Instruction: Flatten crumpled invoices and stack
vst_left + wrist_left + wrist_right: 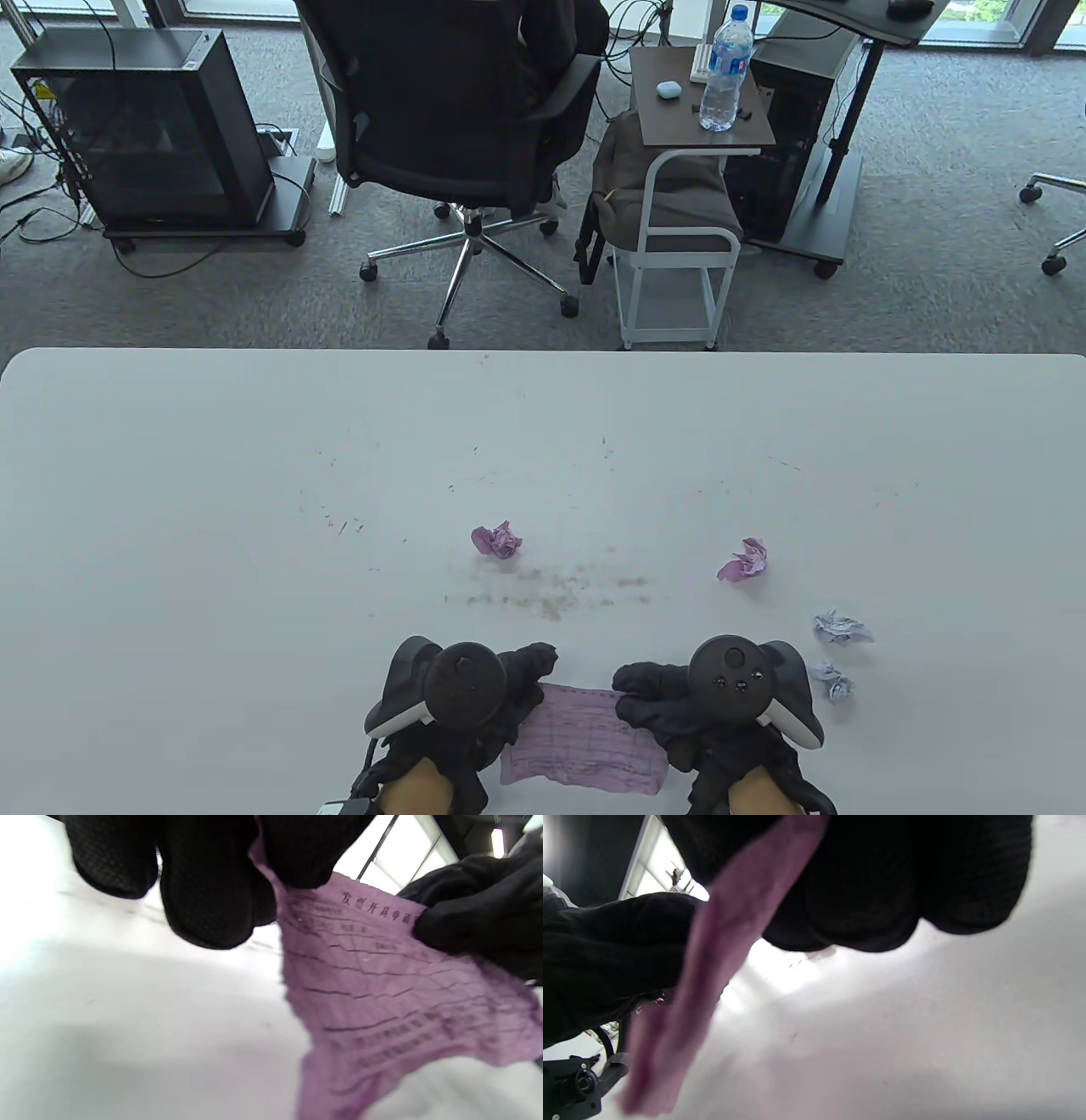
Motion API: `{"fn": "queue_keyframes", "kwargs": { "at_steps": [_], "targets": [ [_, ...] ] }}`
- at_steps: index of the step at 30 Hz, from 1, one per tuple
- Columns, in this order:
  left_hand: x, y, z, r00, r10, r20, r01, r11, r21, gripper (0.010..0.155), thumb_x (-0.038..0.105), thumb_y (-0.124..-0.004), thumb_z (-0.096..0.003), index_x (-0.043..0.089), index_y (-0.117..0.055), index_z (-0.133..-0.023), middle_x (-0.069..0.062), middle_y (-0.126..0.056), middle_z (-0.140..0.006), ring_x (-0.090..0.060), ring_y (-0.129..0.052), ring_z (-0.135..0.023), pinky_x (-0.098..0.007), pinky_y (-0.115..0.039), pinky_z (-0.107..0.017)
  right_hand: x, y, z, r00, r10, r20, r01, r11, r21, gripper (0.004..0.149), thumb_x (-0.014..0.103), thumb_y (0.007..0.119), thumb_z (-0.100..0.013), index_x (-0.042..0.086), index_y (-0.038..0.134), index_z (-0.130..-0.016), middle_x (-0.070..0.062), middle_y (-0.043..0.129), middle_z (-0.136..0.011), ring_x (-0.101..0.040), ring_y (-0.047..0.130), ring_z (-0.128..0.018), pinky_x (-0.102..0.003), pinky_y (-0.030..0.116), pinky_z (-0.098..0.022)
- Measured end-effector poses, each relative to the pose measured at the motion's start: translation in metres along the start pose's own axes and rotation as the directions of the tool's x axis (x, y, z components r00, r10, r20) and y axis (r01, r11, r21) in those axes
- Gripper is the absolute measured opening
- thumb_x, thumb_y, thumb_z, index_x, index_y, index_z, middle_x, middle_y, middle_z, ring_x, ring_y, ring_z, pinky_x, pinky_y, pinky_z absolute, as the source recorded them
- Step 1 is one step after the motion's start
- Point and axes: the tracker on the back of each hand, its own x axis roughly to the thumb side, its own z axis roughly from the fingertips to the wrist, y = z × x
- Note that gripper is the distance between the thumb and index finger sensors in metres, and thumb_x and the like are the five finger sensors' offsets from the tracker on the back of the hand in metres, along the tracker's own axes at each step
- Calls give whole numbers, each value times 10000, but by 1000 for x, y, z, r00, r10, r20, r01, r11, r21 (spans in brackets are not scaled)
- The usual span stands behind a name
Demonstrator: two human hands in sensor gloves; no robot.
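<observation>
A pink invoice (pixel 585 737), opened out but still creased, hangs just above the table's near edge. My left hand (pixel 517 679) pinches its top left corner and my right hand (pixel 649 700) pinches its top right corner. In the left wrist view the printed pink sheet (pixel 382 1001) stretches between my left fingers (pixel 212 895) and the right glove (pixel 483 916). The right wrist view shows the sheet (pixel 712 959) edge-on below my curled fingers (pixel 882 887). Two crumpled pink invoices (pixel 497 540) (pixel 745 560) and two crumpled white ones (pixel 840 628) (pixel 831 681) lie on the table.
The white table (pixel 254 526) carries faint smudges near its middle. Beyond its far edge stand an office chair (pixel 458 127), a small side table with a water bottle (pixel 725 72), and a computer case (pixel 144 127) on the carpet.
</observation>
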Motion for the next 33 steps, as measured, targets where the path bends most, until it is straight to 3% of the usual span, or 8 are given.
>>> {"fn": "queue_keyframes", "kwargs": {
  "at_steps": [2, 5, 8, 13, 17, 18, 23, 33],
  "targets": [
    [-2, -10, -4, 995, -102, -25, 99, 992, -75, 544, 170, -787, -552, 93, -618, -1063, -162, -813, -874, -333, -992, -639, -600, -771, -553, -3, 10, -4, 995, 90, -42, -88, 995, 40, 409, 317, 846, -493, 123, 800, -851, -56, 996, -524, -201, 986, -326, -432, 889, -310],
    [-5, -15, -6, 990, -134, -43, 129, 987, -91, 675, 248, -800, -559, 239, -436, -1127, -190, -528, -1047, -387, -830, -787, -543, -747, -566, -4, 20, -9, 976, 204, -74, -197, 976, 95, 408, 323, 842, -494, 130, 798, -852, -48, 994, -526, -197, 987, -327, -428, 890, -312],
    [3, -15, -5, 991, -133, 29, 136, 985, -110, 684, 323, -810, -556, 359, -424, -1120, -173, -325, -1102, -441, -651, -895, -551, -678, -612, -4, 21, -12, 967, 239, -89, -235, 970, 53, 407, 325, 842, -493, 136, 799, -851, -49, 993, -530, -197, 988, -330, -427, 891, -313],
    [16, -36, -13, 966, -251, 59, 257, 916, -309, 612, 350, -812, -554, 322, -549, -1106, -145, -116, -1110, -533, -372, -983, -626, -545, -668, -5, 25, -13, 961, 264, -77, -262, 964, 34, 401, 327, 848, -488, 154, 810, -847, -49, 997, -538, -207, 991, -340, -436, 889, -319],
    [9, -51, -20, 952, -305, -23, 253, 826, -504, 650, 386, -719, -571, 365, -357, -1110, -135, -19, -1092, -535, -235, -1001, -643, -463, -686, -5, 26, -14, 949, 305, -76, -305, 952, 18, 406, 319, 846, -484, 146, 804, -850, -48, 992, -556, -213, 992, -360, -442, 888, -333],
    [8, -52, -20, 955, -293, -48, 233, 840, -490, 659, 394, -730, -564, 367, -361, -1110, -138, -28, -1097, -537, -229, -1004, -648, -459, -685, -5, 27, -14, 945, 318, -82, -317, 948, 25, 412, 308, 844, -484, 142, 794, -858, -53, 988, -572, -220, 991, -375, -447, 886, -343],
    [1, -56, -18, 960, -254, -117, 139, 796, -589, 839, 496, -778, -492, 373, -200, -1088, -91, 64, -1075, -464, -32, -999, -647, -318, -683, -8, 26, -14, 920, 366, -143, -359, 930, 75, 425, 263, 842, -489, 137, 761, -887, -101, 955, -674, -264, 976, -469, -484, 862, -399],
    [-8, -56, -17, 964, -222, -146, 102, 818, -566, 878, 519, -801, -450, 399, -193, -1072, -69, 83, -1068, -454, 48, -999, -672, -251, -674, -19, 10, -5, 887, 376, -268, -363, 927, 96, 420, 267, 847, -485, 136, 766, -876, -101, 957, -671, -264, 977, -468, -482, 862, -400]
  ]
}}
